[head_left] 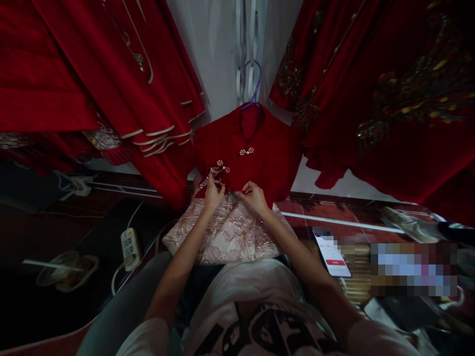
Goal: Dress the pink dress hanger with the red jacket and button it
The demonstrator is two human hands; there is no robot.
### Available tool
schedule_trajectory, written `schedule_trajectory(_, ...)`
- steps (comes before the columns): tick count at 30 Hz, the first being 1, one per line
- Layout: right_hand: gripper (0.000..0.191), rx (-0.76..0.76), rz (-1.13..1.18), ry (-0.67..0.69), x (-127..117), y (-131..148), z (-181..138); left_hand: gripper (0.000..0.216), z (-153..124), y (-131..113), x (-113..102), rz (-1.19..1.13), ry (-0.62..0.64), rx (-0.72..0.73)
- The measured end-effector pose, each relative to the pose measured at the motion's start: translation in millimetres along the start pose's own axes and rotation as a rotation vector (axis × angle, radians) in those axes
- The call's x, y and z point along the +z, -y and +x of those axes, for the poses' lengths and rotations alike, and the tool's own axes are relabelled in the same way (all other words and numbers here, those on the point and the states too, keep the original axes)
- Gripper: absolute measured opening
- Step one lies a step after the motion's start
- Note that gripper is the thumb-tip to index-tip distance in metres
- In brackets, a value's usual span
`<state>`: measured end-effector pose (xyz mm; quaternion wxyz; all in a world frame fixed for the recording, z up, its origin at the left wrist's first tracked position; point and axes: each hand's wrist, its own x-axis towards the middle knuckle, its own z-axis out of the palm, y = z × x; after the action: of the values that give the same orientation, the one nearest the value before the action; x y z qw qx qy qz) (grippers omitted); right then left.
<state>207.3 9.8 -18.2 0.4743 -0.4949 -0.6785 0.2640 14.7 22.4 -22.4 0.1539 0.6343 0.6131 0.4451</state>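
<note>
A short-sleeved red dress (269,165) with a stand collar hangs before me on a purple hanger (256,84). Its pale pink and gold brocade skirt (222,242) spreads over my lap. A beaded flower clasp (246,152) sits below the neck opening, and a larger beaded ornament (219,168) lies on the left of the chest. My left hand (214,192) pinches the dress at the waist just below that ornament. My right hand (255,195) is closed on the waist seam, close to the left. What lies between the fingertips is too small to make out.
Red embroidered garments hang on the left (148,99) and right (341,113). A power strip (130,248) and a plastic cup with a straw (61,269) are at left. At right, a lit phone (332,254) lies on a slatted surface (354,269) beside blurred-out items.
</note>
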Motion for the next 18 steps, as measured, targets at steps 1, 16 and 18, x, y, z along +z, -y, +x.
schedule_trajectory(1,0.023,0.007,0.02,0.002,-2,1,0,0.076,1,-2,2,-0.009,-0.036,-0.019)
schedule_trajectory(16,0.034,0.122,0.251,0.137,-33,12,15,0.065,11,-1,13,0.057,-0.096,0.186)
schedule_trajectory(18,0.035,0.109,0.265,0.142,-32,16,14,0.06,13,-4,15,0.11,-0.09,0.188)
